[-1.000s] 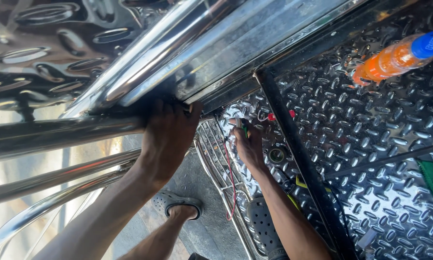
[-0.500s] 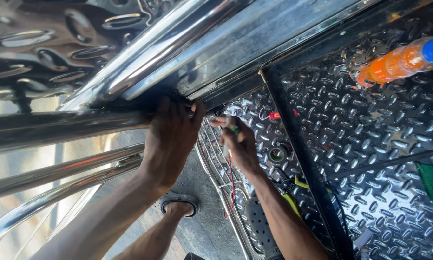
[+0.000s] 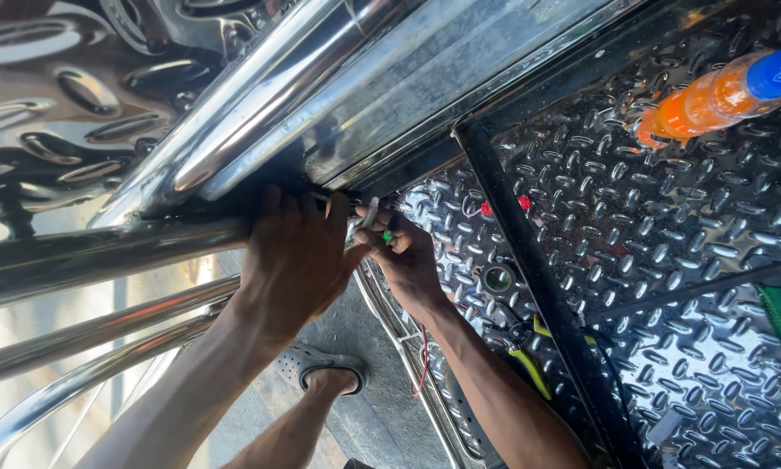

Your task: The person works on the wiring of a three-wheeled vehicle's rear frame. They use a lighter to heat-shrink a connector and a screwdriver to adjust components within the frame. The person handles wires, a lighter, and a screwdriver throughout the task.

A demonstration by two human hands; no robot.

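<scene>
Green-tipped tool (image 3: 389, 234) over checker-plate floor (image 3: 712, 217), chrome rails (image 3: 104, 252).

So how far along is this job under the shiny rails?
Done: nothing looks finished yet; a red wire hangs loose and yellow-handled pliers lie on the tread-plate floor. In hand: the left hand presses against the chrome rail, while the right hand pinches a small green-tipped part at the frame edge. What is left cannot be told.

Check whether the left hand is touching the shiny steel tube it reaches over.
Touching. The head view shows the left hand laid over the steel tube, its fingers curled onto the dark edge above, with no gap visible between palm and tube.
</scene>
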